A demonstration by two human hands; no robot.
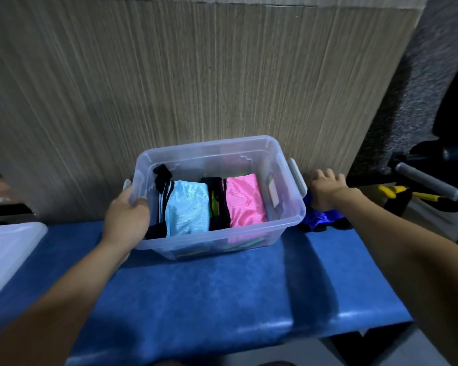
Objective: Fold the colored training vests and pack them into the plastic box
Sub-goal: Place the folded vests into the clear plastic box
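Lid (pixel 8 249) left of box (pixel 283 223); perhaps tools (pixel 397 192) right.

Your left hand (pixel 126 216) and right hand (pixel 325 190) are both bare: no gloves, rings, or watch visible. Your forearms are uncovered from wrist to the lower frame edge; no sleeve cuff enters the view on either side, so what you wear above the elbow cannot be told. No wristbands, tape, or markings show on either arm. The nails are too blurred to note. Both forearms widen strongly toward the bottom corners under the wide-angle lens.
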